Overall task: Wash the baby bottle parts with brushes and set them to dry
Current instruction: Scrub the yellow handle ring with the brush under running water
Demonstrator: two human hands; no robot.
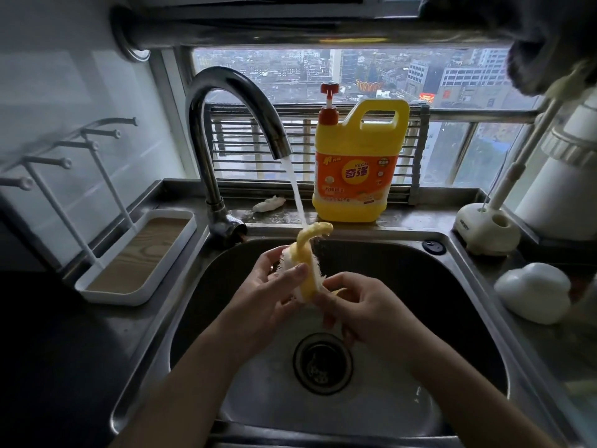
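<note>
A yellow brush (308, 244) stood upright under the running tap (226, 101), above the sink (465, 279). The left hand (274, 295) held its bristled middle in a closed grip, and the right hand (368, 308) pinched its lower end.

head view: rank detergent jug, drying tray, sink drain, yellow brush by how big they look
1. detergent jug and drying tray: near equal, not ranked
2. sink drain
3. yellow brush, partly covered, so unsure
</note>
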